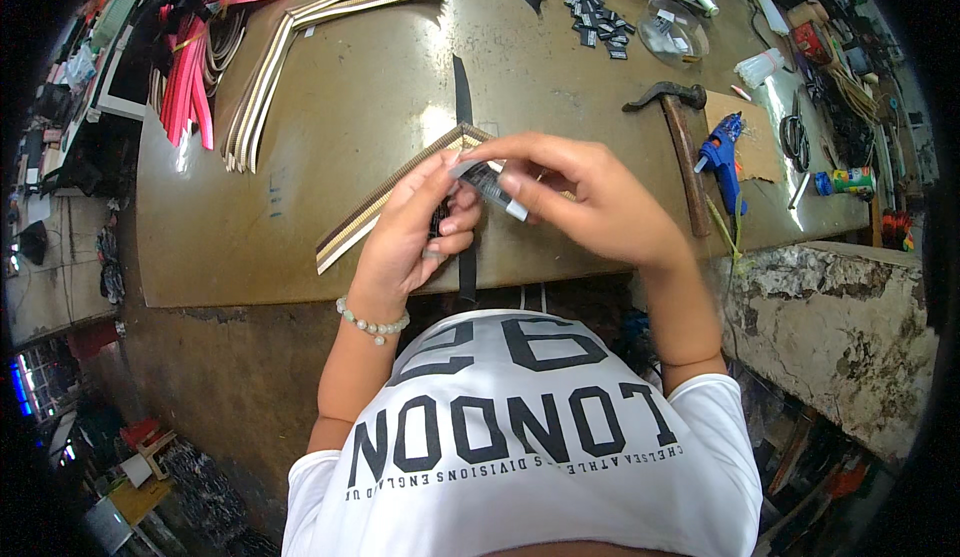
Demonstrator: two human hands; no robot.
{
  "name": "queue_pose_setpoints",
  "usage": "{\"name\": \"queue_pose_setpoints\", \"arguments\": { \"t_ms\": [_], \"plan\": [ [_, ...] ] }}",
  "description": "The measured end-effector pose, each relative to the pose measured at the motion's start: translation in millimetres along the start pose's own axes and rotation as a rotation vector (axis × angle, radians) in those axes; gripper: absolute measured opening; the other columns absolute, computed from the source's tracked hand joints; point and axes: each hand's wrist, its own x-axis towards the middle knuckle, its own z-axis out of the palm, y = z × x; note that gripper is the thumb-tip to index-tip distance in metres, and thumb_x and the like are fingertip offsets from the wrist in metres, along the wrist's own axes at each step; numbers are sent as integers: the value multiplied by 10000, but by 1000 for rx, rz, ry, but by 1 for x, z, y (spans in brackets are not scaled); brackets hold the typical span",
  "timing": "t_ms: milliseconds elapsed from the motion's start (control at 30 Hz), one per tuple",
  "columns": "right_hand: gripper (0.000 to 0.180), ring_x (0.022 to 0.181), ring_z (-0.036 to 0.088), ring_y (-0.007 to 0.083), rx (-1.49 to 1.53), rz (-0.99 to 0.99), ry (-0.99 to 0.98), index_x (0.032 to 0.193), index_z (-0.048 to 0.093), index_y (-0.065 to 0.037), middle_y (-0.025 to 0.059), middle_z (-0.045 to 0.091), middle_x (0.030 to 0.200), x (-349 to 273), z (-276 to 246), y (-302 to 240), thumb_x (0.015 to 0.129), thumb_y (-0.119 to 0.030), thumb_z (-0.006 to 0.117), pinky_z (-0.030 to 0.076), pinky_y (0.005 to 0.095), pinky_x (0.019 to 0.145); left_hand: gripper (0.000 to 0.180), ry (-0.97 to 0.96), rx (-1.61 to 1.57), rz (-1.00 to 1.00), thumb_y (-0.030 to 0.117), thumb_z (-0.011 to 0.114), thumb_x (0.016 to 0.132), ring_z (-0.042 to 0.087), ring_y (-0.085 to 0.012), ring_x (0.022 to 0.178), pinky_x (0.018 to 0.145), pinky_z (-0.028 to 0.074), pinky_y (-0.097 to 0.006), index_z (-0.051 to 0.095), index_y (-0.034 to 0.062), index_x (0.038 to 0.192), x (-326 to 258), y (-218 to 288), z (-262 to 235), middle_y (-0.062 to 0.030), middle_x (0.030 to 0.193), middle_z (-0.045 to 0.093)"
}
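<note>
Both of my hands meet above a work table (250,247) near its front edge. A small black-and-grey label (490,187) with a white end stretches between them. My left hand (405,222) is closed, pinching one end of the label, and more dark labels (438,219) show inside its curled fingers. The thumb and fingers of my right hand (590,192) grip the same label from the other side. Beneath them a brown, cream and white striped strap (370,212) lies bent to a point. A flat black strip (462,92) runs under that bend.
Bundles of striped straps (262,87) and pink straps (185,82) lie at the far left. A pile of small black labels (598,25) sits at the back, beside a clear round dish (672,32). A hammer (675,137) and a blue glue gun (722,157) lie at right.
</note>
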Motion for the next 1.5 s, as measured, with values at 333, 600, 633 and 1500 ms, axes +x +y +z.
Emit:
{"name": "queue_pose_setpoints", "arguments": {
  "t_ms": [333, 600, 633, 1500],
  "plan": [
    [221, 789, 626, 97, 453, 348, 103, 1144, 603, 41, 40, 647, 878, -4, 10, 17, 959, -77, 631, 522, 236, 688, 190, 248, 659, 264, 155, 760, 886, 572, -37, 775, 717, 453, -195, 714, -8, 972, -9, -2, 8, -7, 838, 685],
    [239, 826, 681, 132, 631, 365, 208, 1093, 650, 76, 86, 686, 971, -15, 32, 30, 937, -102, 683, 580, 253, 735, 205, 395, 873, 462, 144, 769, 873, 475, -10, 657, 593, 381, -173, 743, 0, 1016, -15, -5, 15, 53, 733, 605],
    [241, 824, 682, 133, 615, 318, 231, 1097, 651, 78, 89, 687, 979, -16, 32, 30, 939, -102, 680, 581, 255, 736, 203, 388, 862, 443, 142, 769, 873, 474, -8, 656, 590, 379, -173, 744, -1, 1014, -15, -4, 15, 55, 732, 603],
    [251, 652, 664, 162, -237, 482, 119, 857, 708, 31, 129, 702, 737, 52, 23, 74, 803, -208, 762, 538, 300, 639, 200, 540, 1396, 472, 167, 729, 836, 638, -266, 661, 652, 503, -359, 696, -29, 860, 27, 10, -23, -149, 729, 664]
  ]
}}
